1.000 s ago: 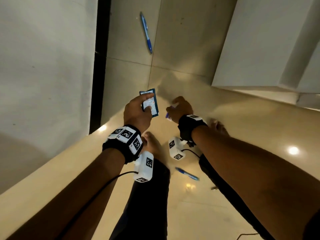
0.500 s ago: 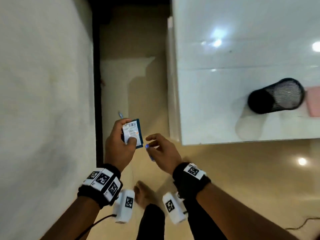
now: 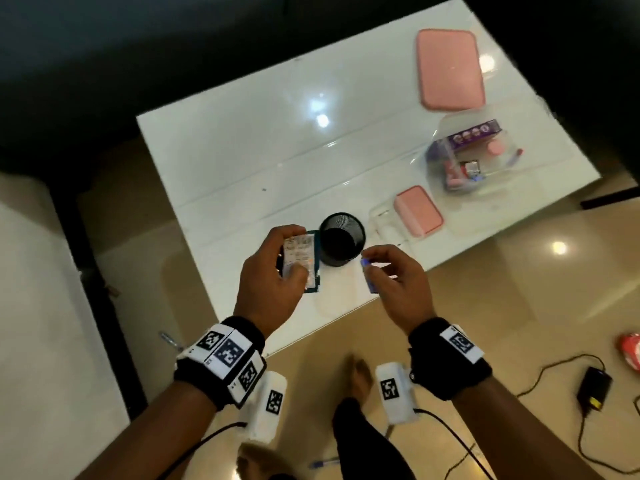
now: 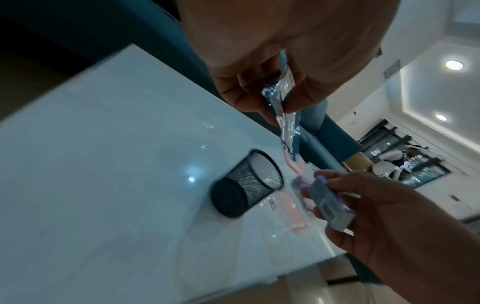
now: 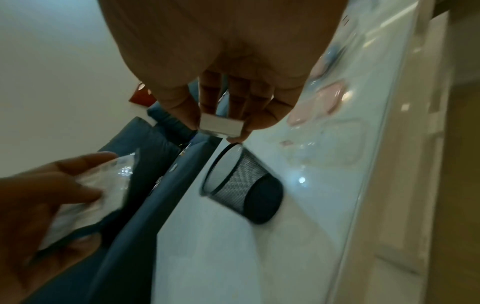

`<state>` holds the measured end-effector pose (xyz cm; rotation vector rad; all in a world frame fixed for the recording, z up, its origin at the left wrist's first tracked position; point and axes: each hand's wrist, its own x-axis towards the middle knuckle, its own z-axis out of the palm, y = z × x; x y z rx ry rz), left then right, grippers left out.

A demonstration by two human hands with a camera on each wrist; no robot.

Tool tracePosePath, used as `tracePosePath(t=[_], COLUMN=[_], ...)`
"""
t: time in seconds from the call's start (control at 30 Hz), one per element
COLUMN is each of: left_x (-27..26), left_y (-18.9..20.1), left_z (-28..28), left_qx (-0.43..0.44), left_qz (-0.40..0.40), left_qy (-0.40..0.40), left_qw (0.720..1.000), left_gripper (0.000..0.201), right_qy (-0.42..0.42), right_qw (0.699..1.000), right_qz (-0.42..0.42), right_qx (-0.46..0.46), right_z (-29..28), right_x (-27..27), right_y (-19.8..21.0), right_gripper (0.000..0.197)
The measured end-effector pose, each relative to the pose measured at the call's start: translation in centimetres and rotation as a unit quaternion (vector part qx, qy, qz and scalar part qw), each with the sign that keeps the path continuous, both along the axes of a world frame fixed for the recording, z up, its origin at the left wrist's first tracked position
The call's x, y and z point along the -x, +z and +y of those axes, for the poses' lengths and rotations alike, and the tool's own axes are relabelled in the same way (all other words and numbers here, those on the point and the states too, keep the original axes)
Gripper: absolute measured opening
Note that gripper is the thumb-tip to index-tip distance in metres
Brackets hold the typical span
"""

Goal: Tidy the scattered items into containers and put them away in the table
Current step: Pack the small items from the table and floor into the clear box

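Observation:
My left hand (image 3: 291,253) pinches a flat plastic packet (image 3: 300,262) with a white label and dark blue edge, just left of the black mesh cup (image 3: 341,244). My right hand (image 3: 371,269) pinches a small blue-and-white box (image 3: 369,279) between thumb and fingers, just right of the cup. The cup stands upright near the front edge of the white glossy table (image 3: 242,157). The left wrist view shows the packet (image 4: 283,107) hanging from my fingers above the cup (image 4: 246,185). From the right wrist, the small box (image 5: 221,124) appears over the cup's rim (image 5: 241,183).
On the table's right side lie a large pink lid (image 3: 450,69), a clear tub (image 3: 474,161) holding several small items, and a small pink-lidded box (image 3: 417,211). A blue pen (image 3: 325,463), a black charger (image 3: 594,393) with cable and a red object (image 3: 630,351) lie on the floor.
My view has swung up from the floor to the table. Both hands, still holding the packet and small box, have moved over the table's front edge beside the mesh cup.

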<state>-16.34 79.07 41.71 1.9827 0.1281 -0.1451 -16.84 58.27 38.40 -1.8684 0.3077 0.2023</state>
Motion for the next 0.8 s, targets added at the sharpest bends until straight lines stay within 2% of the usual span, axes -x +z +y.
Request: tracePosePath(t=[0.13,0.3,0.43,0.57,0.7,0.8], left_x=[-1.8,-4.7,-8.0,-10.9,-13.4,-16.1], left_y=[0.2,-0.4,-0.6,-1.2,-2.0,-2.4], left_z=[-7.0,-14.5,-18.6,-21.4,-23.2,-24.9], left_qx=[0.003,-0.003,-0.001,0.030,0.029,0.042], left_qz=[0.004,0.018,0.039,0.068,0.076,0.081], left_qy=[-0.069,-0.136,-0.131,-0.108,-0.107,-0.116], left_qw=[0.998,0.991,0.991,0.991,0.991,0.989], left_gripper=[0.050,0.048,0.051,0.055,0.054,0.048], right_qy=[-0.076,-0.107,-0.089,-0.061,-0.057,-0.009], right_qw=[0.996,0.989,0.979,0.967,0.963,0.952], right_qz=[0.009,-0.006,-0.047,-0.051,-0.034,-0.018], right_qx=[0.043,0.104,0.177,0.240,0.262,0.304], right_z=[-8.1,-15.9,-20.9,-24.4,-25.9,-26.0], right_x=[-2.2,-6.7,-12.2,-18.2,-22.5,-24.4], right_y=[-0.8,-0.7,-0.6,-1.0,-2.5,-3.5], right_gripper=[0.015,0.015,0.020,0.023,0.020,0.020])
